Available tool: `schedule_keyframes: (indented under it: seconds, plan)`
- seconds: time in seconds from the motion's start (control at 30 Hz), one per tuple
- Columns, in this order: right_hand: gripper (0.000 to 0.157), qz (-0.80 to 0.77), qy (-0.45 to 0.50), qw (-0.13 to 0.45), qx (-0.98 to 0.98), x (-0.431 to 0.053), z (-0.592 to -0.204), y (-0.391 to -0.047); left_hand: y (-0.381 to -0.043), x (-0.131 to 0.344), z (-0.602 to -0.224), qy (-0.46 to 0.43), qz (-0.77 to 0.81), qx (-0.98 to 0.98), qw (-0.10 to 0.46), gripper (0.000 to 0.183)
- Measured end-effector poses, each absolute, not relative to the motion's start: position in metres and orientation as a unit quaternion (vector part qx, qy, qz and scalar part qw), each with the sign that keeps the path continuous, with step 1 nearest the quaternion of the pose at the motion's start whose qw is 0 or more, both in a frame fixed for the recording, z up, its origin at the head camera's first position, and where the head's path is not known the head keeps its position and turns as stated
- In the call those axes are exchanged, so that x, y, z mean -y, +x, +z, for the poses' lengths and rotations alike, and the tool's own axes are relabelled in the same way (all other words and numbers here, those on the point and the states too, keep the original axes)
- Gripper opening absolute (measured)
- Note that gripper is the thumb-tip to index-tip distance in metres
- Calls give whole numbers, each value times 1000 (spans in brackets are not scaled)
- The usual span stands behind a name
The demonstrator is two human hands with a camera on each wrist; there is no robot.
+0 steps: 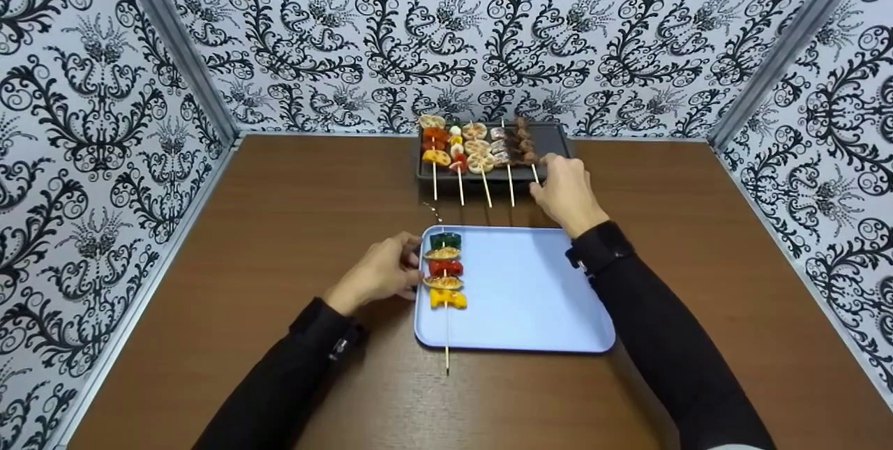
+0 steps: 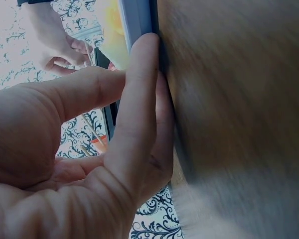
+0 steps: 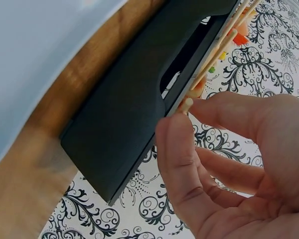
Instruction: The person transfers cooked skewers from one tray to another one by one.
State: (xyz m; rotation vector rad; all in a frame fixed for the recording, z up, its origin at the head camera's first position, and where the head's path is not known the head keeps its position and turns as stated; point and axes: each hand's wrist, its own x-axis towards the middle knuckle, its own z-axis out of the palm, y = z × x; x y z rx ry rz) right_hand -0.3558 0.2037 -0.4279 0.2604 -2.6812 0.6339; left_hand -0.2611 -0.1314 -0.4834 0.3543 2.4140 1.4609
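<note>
My right hand (image 1: pixel 568 193) pinches the bare stick end of the rightmost skewer, strung with brown meat pieces (image 1: pixel 524 139), at the front of the black grill (image 1: pixel 551 135). In the right wrist view, thumb and index finger meet around the stick tip (image 3: pixel 188 103). My left hand (image 1: pixel 382 268) holds the left edge of a light blue tray (image 1: pixel 523 282), its fingers against the rim (image 2: pixel 136 22). Along that side of the tray lies a vegetable skewer (image 1: pixel 445 268) with green, red and yellow pieces, its stick overhanging the front edge.
Several other skewers lie side by side on the grill: a vegetable one (image 1: pixel 435 137), a small mixed one (image 1: pixel 457 146), one with pale round slices (image 1: pixel 478 146) and one with grey-silver pieces (image 1: pixel 501 146). Patterned walls (image 1: pixel 446 31) enclose the brown table (image 1: pixel 307 192).
</note>
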Motion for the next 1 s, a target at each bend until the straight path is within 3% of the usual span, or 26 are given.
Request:
schedule_keyframes:
  seconds: [0.37, 0.83, 1.0]
  plan:
    - [35, 235, 45, 78, 968, -205, -416, -358, -260, 131, -483, 123, 519, -833, 150, 62]
    - [14, 284, 8, 34, 958, -211, -415, -361, -260, 131, -483, 126, 528, -826, 153, 59]
    - [14, 295, 7, 21, 955, -211, -416, -359, -260, 131, -483, 126, 534, -822, 155, 60]
